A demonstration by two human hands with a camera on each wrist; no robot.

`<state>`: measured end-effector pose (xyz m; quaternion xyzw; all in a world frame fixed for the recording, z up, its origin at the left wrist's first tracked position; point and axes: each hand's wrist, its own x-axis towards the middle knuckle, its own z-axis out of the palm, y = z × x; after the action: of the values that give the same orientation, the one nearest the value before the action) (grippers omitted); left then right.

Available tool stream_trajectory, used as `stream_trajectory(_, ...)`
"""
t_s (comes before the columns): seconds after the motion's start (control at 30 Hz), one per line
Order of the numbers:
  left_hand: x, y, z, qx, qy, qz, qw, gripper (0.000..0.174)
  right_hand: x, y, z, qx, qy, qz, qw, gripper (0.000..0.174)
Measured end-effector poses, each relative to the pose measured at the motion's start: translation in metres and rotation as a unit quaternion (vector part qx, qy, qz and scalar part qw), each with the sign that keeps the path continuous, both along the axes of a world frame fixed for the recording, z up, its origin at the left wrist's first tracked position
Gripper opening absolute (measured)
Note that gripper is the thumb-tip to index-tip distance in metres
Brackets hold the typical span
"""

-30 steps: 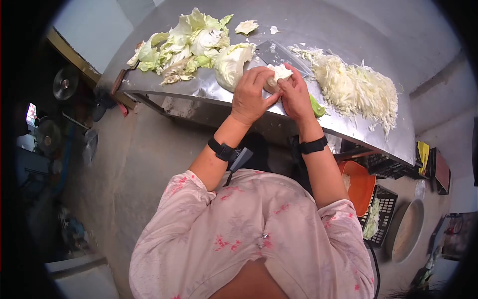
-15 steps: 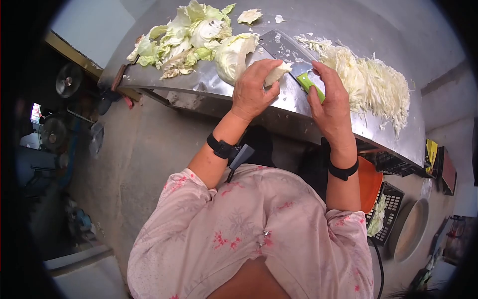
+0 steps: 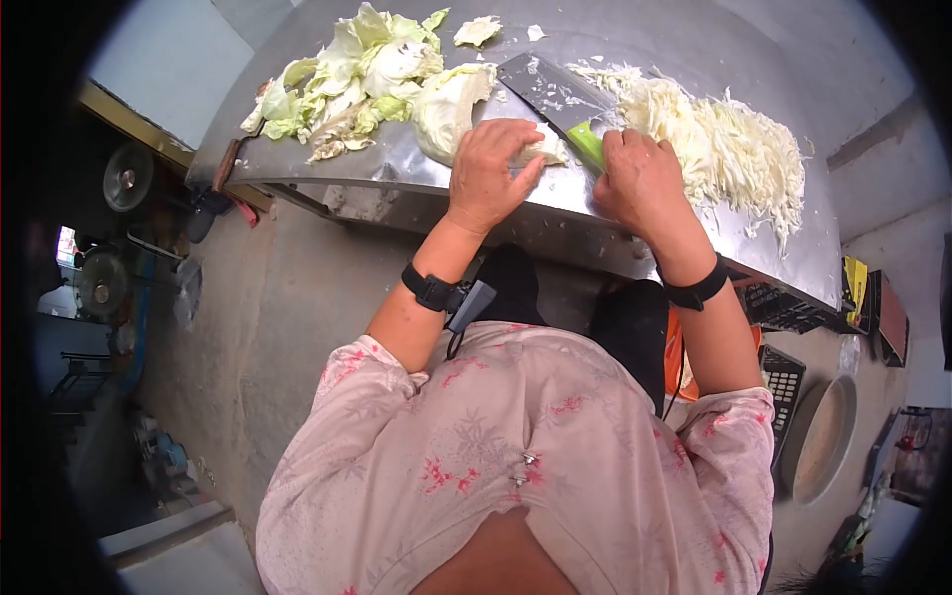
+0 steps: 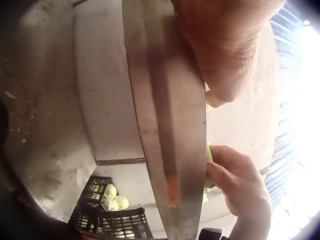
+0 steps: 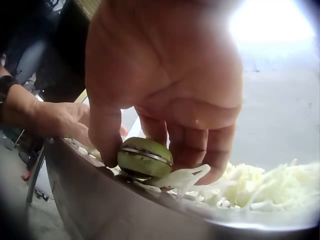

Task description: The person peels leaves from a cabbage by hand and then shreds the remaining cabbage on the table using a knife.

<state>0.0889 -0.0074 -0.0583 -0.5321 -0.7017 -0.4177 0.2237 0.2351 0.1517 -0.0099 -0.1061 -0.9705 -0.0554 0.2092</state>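
Observation:
My left hand (image 3: 488, 171) holds a pale cabbage piece (image 3: 547, 147) against the steel table near its front edge, fingers over it and thumb on the near side. My right hand (image 3: 645, 183) grips the green handle (image 3: 587, 145) of a broad-bladed knife from above. Its wide blade (image 3: 535, 84) lies flat on the table, pointing away, with white cabbage bits on it. In the right wrist view, the thumb is on one side of the handle (image 5: 145, 162) and the fingers on the other. A larger cut cabbage (image 3: 446, 114) sits just left of the left hand.
Shredded cabbage (image 3: 744, 154) is heaped on the right of the steel table (image 3: 407, 169). Loose outer leaves (image 3: 367, 84) pile up at the left, by a wooden-handled tool (image 3: 226, 164). Black crates (image 4: 122, 222) and a round metal basin (image 3: 823, 436) stand on the floor.
My right hand has let go of the cabbage piece, moved right and taken hold of the knife's green handle. The left hand has lowered the piece toward the table.

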Motion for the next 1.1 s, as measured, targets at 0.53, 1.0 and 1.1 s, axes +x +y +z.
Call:
stream_trajectory(0.53, -0.004, 0.003, 0.000, -0.020, -0.066, -0.031, 0.997, 0.026, 0.039, 0.028, 0.009, -0.703, 0.209, 0.132, 0.666, 0.023)
stream_trajectory(1.0, 0.004, -0.001, 0.002, 0.001, -0.040, 0.031, 0.999, 0.026, 0.135, -0.006, 0.023, -0.853, 0.067, 0.002, 0.518, 0.036)
stream_trajectory(1.1, 0.004, 0.000, 0.001, 0.001, -0.044, 0.029, 0.999, 0.026, 0.138, 0.003, 0.011, -0.864, 0.068, -0.005, 0.499, 0.031)
